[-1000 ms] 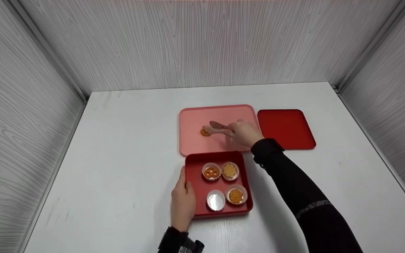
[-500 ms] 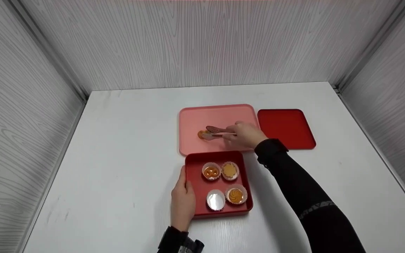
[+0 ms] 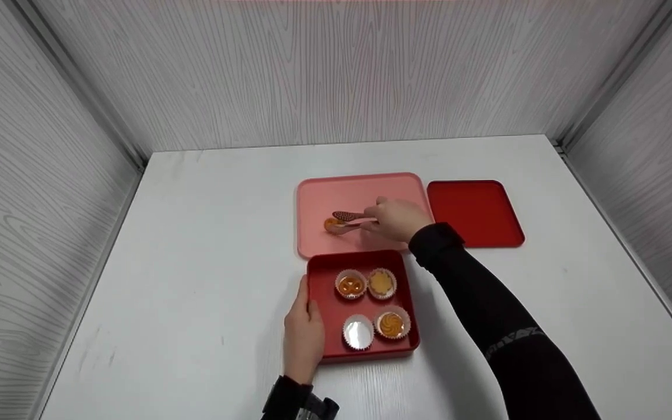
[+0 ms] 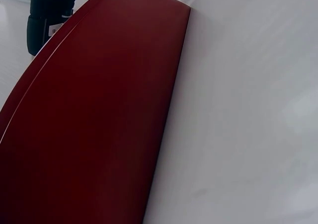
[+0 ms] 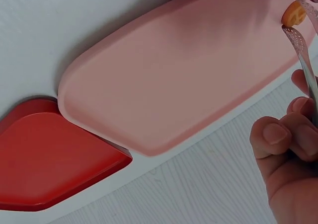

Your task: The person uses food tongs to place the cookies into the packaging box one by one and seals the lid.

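My right hand (image 3: 399,219) grips a pair of metal tongs (image 3: 345,216) over the pink tray (image 3: 365,186). Between the perforated ends of the tongs is a small round golden cookie (image 5: 294,14), low over the tray near its left side. My left hand (image 3: 303,338) holds the left wall of a square red box (image 3: 327,326), thumb at the rim and fingers along the outside. Inside that box stand several white paper cups: one with a pretzel-shaped cookie (image 3: 351,285), one with a flower-shaped cookie (image 3: 381,284), one with a swirled cookie (image 3: 391,325), and one empty cup (image 3: 359,333).
A shallow red tray (image 3: 476,213) lies right beside the pink tray's right edge. The box sits against the pink tray's near edge. White wood-grain panels (image 3: 336,76) enclose the white table (image 3: 219,233) at the back and sides.
The tongs and right hand have shifted a little left, and the cookie has slid left and slightly nearer on the pink tray. My left hand and the box have stayed put.
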Available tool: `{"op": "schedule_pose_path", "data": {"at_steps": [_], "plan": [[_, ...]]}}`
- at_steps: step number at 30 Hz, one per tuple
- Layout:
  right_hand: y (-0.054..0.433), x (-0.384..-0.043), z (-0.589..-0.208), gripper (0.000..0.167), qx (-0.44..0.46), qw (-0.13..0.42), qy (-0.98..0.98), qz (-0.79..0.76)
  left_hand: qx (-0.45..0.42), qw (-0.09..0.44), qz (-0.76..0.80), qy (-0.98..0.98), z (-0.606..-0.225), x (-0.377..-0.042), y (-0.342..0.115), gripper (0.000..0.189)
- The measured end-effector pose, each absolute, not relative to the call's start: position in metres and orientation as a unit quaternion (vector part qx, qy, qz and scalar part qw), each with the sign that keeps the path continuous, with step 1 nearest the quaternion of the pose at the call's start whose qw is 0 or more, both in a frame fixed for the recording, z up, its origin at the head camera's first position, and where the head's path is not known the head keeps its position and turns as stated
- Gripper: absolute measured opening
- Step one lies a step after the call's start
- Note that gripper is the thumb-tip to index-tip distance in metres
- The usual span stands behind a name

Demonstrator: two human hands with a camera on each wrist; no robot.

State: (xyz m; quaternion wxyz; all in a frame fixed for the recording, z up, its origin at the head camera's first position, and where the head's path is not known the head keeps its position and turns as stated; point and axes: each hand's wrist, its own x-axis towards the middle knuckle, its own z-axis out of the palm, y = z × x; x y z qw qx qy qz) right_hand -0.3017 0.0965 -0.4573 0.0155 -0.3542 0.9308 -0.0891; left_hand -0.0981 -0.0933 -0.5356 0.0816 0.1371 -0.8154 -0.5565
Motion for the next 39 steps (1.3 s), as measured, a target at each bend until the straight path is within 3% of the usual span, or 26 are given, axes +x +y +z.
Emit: {"op": "schedule_pose_path", "data": {"at_steps": [13,25,30,39], "plan": [[0.102,-0.306,-0.462,0.017,-0.399,0.006,0.908,-0.13,0.138,0.082,-0.552,-0.818,-0.536,-0.098,-0.093,0.053],[0.115,-0.299,-0.466,0.014,-0.377,-0.007,0.915,-0.145,0.14,0.084,-0.546,-0.822,-0.535,-0.098,-0.093,0.053],[0.126,-0.295,-0.464,0.015,-0.372,-0.036,0.912,-0.167,0.134,0.09,-0.548,-0.821,-0.536,-0.098,-0.093,0.053],[0.145,-0.279,-0.457,0.01,-0.422,-0.148,0.876,-0.18,0.126,0.096,-0.55,-0.82,-0.537,-0.097,-0.094,0.053]]}}
